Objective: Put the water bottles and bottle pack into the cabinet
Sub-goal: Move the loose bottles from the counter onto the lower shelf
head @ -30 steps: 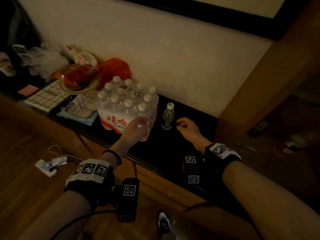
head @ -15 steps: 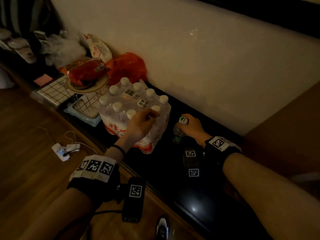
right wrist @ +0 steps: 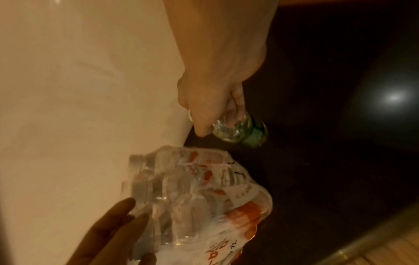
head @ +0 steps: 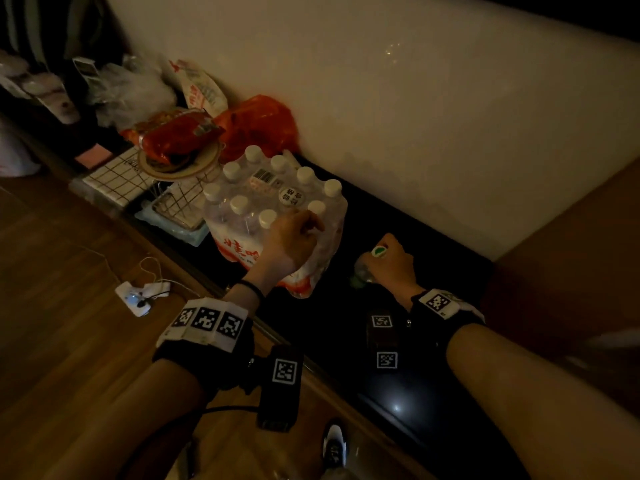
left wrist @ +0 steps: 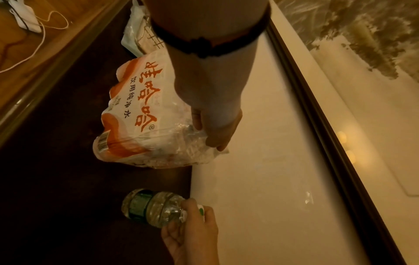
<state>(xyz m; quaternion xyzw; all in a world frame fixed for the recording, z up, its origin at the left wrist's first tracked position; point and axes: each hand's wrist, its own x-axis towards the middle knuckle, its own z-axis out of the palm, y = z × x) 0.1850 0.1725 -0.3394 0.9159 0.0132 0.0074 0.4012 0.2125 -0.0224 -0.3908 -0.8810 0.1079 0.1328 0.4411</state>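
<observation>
A shrink-wrapped bottle pack point(head: 242, 223) with white caps and red print stands on the dark shelf top point(head: 408, 393) by the wall. My left hand point(head: 294, 237) grips its near right top corner, thumb and fingers point(left wrist: 215, 136) pressed into the wrap. The pack point(left wrist: 136, 116) also shows in the left wrist view and the pack point(right wrist: 204, 197) in the right wrist view. Just right of it is a single water bottle point(head: 363, 271) with a green label. My right hand point(head: 393, 261) holds it by the neck and cap, fingers point(right wrist: 211, 107) curled round the bottle point(right wrist: 240, 130).
Left of the pack are a wire rack with a plate of red snack bags point(head: 176, 147) and a red plastic bag point(head: 259, 129). A power strip with cable point(head: 136, 299) lies on the wooden floor. A brown wooden panel point(head: 571, 258) rises at the right.
My right hand went from beside the single bottle to gripping its top. My left hand stayed on the pack's corner. The head view moved closer and looks further down.
</observation>
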